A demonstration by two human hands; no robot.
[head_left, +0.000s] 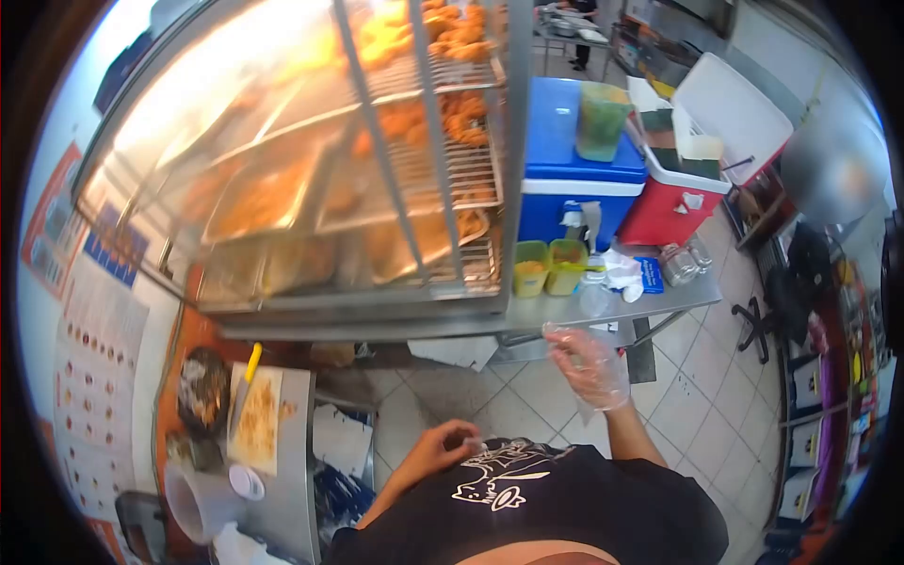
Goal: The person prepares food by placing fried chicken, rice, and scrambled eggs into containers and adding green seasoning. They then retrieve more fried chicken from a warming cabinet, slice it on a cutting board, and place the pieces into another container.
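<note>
My left hand (pixel 440 446) is bare and held close to the front of my black shirt (pixel 556 504), its fingers curled; whether they pinch anything is too small to tell. A clear plastic glove covers my right hand (pixel 589 365), raised with fingers apart in front of the metal table (pixel 683 294). Nothing shows in that hand. Just beyond it stand a clear cup (pixel 595 299) and two green containers (pixel 531 269) with food in them. To the left, a glass display cabinet (pixel 513 188) holds trays of fried food (pixel 264 196).
A blue cooler (pixel 556 127) bears a green container (pixel 601 122); beside it is an open red cooler (pixel 664 212). At lower left, a yellow-handled knife (pixel 251 363) lies on a cutting board (pixel 256 424). Shelves line the right side. Another person (pixel 582 42) stands far back.
</note>
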